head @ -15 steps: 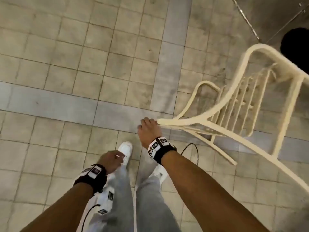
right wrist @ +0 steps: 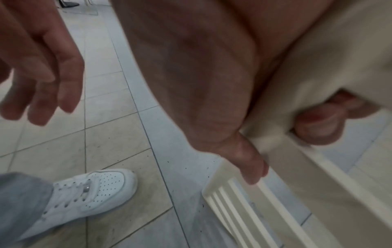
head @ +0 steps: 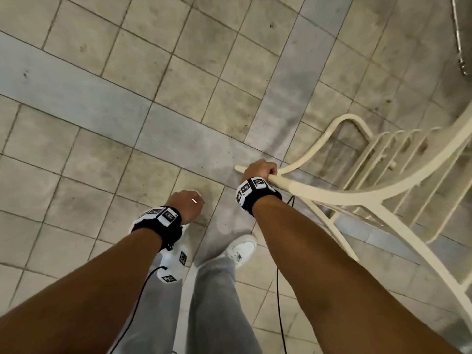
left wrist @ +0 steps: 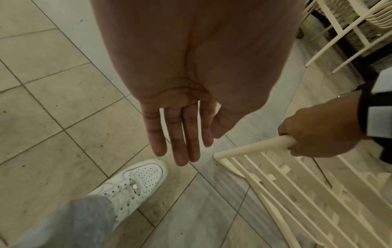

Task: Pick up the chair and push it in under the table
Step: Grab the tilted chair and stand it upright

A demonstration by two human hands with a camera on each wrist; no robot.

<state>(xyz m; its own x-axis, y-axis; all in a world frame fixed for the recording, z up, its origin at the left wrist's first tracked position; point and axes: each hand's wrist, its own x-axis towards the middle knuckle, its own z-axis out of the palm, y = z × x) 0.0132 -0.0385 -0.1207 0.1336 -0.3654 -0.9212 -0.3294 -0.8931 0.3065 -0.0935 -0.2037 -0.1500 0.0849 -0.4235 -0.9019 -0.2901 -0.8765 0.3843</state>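
Observation:
A cream-coloured slatted chair (head: 362,190) hangs tipped over the tiled floor at the right of the head view. My right hand (head: 260,171) grips the top rail of its back, fingers curled round the bar (right wrist: 273,117). The left wrist view shows the same grip (left wrist: 314,135) on the rail above the back slats (left wrist: 297,193). My left hand (head: 187,201) hangs free to the left of the chair, fingers straight and relaxed (left wrist: 180,134), holding nothing. No table top is plainly in view.
Grey and beige floor tiles (head: 127,98) stretch ahead and left. My white shoes (head: 241,249) and grey trousers stand below the hands. More cream chair legs (left wrist: 343,33) stand at the far right in the left wrist view. A metal bar (head: 459,34) runs along the top right.
My right hand has closed round the chair's top rail, which it was only touching before. The chair has swung lower and to the right in view. The left hand has lifted slightly.

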